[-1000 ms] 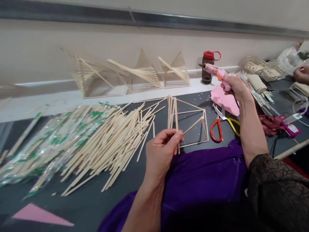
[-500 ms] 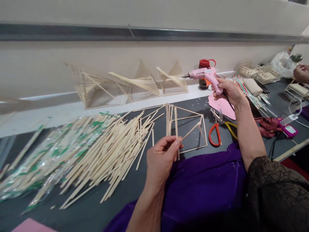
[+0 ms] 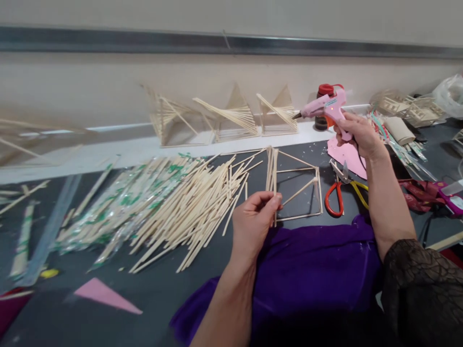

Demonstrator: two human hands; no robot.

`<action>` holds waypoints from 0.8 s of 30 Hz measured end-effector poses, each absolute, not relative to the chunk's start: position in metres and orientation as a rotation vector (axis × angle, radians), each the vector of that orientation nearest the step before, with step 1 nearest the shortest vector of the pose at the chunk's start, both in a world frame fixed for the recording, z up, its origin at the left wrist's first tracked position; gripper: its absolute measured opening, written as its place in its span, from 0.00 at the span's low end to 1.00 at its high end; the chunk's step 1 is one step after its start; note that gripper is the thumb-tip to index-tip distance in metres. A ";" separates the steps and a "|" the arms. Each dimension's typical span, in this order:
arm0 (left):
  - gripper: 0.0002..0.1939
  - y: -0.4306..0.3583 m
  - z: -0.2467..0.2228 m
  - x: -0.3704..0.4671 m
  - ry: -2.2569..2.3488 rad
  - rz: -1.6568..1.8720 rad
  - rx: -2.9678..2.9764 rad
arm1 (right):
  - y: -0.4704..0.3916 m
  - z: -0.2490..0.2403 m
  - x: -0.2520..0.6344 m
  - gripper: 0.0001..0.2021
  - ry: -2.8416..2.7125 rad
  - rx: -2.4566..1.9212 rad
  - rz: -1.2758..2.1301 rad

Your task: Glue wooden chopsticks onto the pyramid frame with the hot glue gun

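Between thumb and fingers, my left hand (image 3: 256, 217) pinches a thin wooden stick (image 3: 275, 173), which stands nearly upright in front of a stick frame (image 3: 298, 217) on the dark table. My right hand (image 3: 358, 135) is wrapped round the handle of a pink glue gun (image 3: 327, 107), raised over the back of the table with its nozzle pointing left. Left of my left hand lies a loose pile of wooden sticks (image 3: 195, 207). Pliers with red and yellow handles (image 3: 334, 198) rest open to the right of the frame.
Finished stick structures (image 3: 231, 118) stand along the wall. Sticks in plastic wrap (image 3: 126, 197) lie left. A red-capped bottle (image 3: 321, 123) and pink paper (image 3: 345, 154) are behind the pliers. Purple cloth (image 3: 311, 274) covers the front; a purple device (image 3: 452, 200) lies right.
The view has shifted left, showing more of the table's left side. The stick in my left hand now stands closer to the frame's upright sticks. The glue gun stays in my right hand.
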State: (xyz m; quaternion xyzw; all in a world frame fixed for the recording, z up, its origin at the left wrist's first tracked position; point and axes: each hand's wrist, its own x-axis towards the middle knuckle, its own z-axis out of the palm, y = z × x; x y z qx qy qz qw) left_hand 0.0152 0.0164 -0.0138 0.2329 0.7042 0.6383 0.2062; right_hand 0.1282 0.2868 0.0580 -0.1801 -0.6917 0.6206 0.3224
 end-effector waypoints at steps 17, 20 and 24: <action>0.10 0.014 -0.011 0.012 2.292 1.597 0.746 | 0.288 0.045 0.124 0.18 -2.139 -0.165 1.784; 0.10 0.014 -0.012 0.010 2.304 1.568 0.746 | 0.289 0.042 0.122 0.16 -2.159 -0.163 1.807; 0.11 0.014 -0.015 0.008 2.353 1.516 0.782 | 0.286 0.042 0.121 0.15 -2.149 -0.193 1.813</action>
